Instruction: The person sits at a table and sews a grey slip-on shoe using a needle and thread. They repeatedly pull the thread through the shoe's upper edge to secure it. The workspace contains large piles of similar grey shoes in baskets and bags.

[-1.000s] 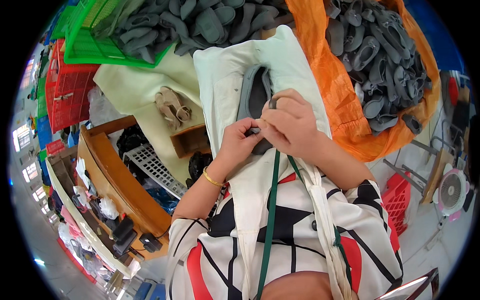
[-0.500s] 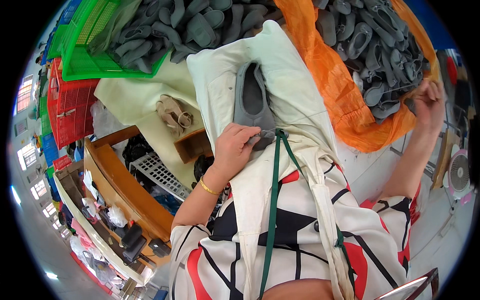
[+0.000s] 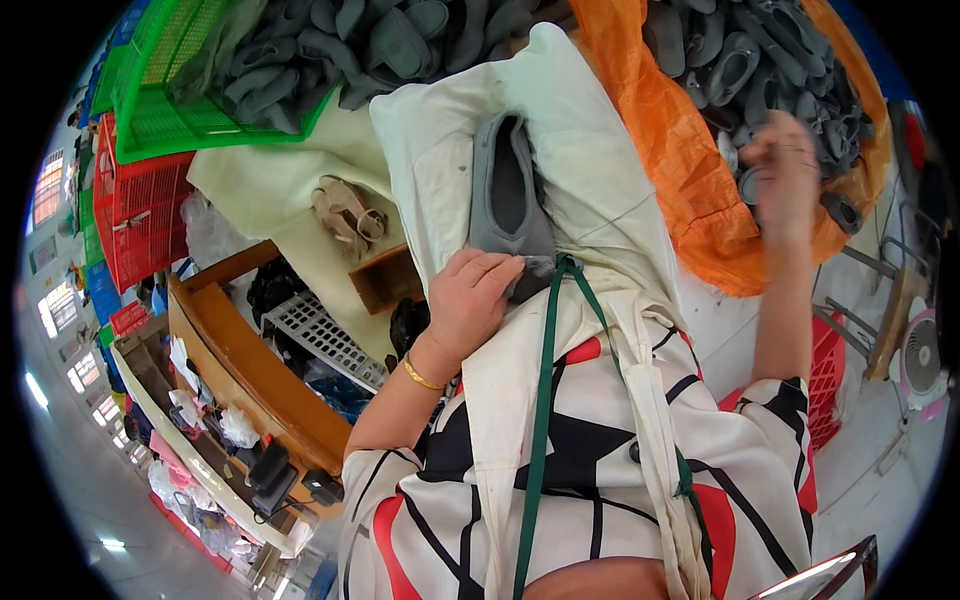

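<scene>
Grey shoe (image 3: 512, 232) on a white cushion (image 3: 590, 150), its toe under my left hand (image 3: 472, 300).
From my remote view I count one shoe on one cushion, opening just beyond my left fingers; two tan sandals (image 3: 350, 220) to the left; one green crate (image 3: 140, 110) and one orange bag (image 3: 690, 220), each with grey shoes too many to count. My left hand is closed, pinching the toe; my right hand (image 3: 790, 170), raised before the bag, is blurred, its fingers bent, and I cannot tell its grip.
</scene>
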Available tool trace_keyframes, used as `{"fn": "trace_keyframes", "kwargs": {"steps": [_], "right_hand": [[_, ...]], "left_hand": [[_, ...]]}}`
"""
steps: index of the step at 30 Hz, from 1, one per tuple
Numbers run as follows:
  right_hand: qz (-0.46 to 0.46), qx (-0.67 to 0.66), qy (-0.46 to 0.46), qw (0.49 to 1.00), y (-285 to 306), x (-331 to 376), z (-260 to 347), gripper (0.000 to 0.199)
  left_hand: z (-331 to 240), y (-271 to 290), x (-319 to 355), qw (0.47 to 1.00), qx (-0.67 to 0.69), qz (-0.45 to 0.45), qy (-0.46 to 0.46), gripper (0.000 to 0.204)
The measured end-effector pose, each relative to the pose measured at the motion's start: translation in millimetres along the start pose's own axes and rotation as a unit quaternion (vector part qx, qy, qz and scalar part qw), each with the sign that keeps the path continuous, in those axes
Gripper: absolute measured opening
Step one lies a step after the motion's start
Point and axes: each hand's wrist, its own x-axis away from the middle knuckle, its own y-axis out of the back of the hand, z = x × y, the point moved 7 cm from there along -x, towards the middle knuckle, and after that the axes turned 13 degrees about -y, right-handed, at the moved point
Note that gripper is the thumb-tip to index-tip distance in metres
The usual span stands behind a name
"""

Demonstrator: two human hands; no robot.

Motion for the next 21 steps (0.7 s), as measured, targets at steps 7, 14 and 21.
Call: {"fn": "trace_keyframes", "kwargs": {"steps": [7, 14, 21], "right_hand": [[0.348, 0.363, -0.098, 0.859, -187.9, 95.8, -87.8, 0.014], [0.403, 0.454, -0.035, 0.794, -210.8, 105.4, -100.2, 0.015], [0.415, 0.463, -0.040, 0.782, -215.3, 105.8, -98.1, 0.016]], "left_hand": [[-4.9, 0.8, 5.4, 0.997, -0.051, -0.016, -0.052, 0.035], [-2.0, -0.9, 12.0, 0.998, -0.044, -0.022, -0.040, 0.041], [-1.3, 1.0, 10.6, 0.997, -0.048, -0.034, -0.054, 0.029]]}}
